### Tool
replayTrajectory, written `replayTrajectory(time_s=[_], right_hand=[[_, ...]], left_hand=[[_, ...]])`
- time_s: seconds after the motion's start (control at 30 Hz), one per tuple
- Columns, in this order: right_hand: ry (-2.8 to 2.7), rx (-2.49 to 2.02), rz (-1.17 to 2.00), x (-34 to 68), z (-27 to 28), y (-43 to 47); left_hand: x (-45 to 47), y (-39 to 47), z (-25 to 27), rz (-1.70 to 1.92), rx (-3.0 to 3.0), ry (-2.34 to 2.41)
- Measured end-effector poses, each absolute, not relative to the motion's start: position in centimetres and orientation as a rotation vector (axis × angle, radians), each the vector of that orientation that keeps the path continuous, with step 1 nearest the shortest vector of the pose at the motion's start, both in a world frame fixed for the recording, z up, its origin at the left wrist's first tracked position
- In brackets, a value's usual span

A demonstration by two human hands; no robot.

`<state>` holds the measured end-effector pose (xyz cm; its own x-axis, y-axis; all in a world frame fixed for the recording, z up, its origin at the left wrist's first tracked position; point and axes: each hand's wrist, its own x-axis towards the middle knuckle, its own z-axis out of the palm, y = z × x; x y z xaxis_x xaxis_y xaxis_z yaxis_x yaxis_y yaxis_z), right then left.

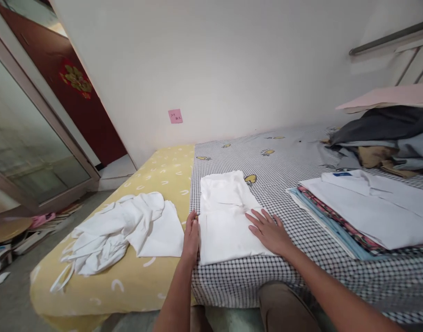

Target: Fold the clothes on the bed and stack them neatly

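A white garment (228, 235) lies on the checked bedsheet in front of me, folded into a long rectangle with its near half doubled over. My right hand (268, 228) rests flat on the right side of this near half, fingers spread. Along the left edge, my left hand (191, 235) stands on its side with the fingers stretched out, touching or very close to the cloth. Neither hand grips anything. Left of my left hand, a crumpled white garment (128, 226) with a thin strap lies on the yellow sheet.
At the right is a stack of folded clothes (363, 207), a white collared shirt on top. Behind it rises a heap of dark and grey clothes (384, 129). The yellow sheet (163, 170) meets the checked sheet (294, 166) left of centre. A pink note (175, 116) is on the wall.
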<state>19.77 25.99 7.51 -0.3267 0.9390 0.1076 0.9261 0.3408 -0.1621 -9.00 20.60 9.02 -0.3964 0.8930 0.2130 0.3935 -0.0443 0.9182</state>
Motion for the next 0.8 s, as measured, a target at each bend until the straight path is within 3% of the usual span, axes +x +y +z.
replayTrajectory(time_s=[0.43, 0.8], right_hand=[[-2.344, -1.623, 0.064, 19.7, 7.3, 25.8], [-2.280, -1.628, 0.165, 19.4, 8.1, 25.5]], left_hand=[[-7.7, 22.0, 8.7, 1.486, 1.162, 1.868], [-7.7, 23.8, 10.6, 1.176, 1.419, 2.034]])
